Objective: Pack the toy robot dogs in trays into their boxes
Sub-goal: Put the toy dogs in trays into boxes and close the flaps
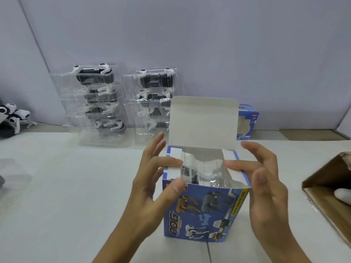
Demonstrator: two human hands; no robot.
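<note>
Both side flaps of the open box [206, 209] are pressed inward by spread left hand [152, 179] and right hand [266, 183]; bare table [57, 186] lies leftward.

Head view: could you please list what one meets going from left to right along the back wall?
Loose toy dogs → taller stack of trayed dogs → shorter stack of trayed dogs → second blue box, partly hidden behind the open box's lid.

A pale grey-blue wall [209, 44] stands far beyond the fingers; the white counter [57, 186] under them is lit softly and evenly.
</note>
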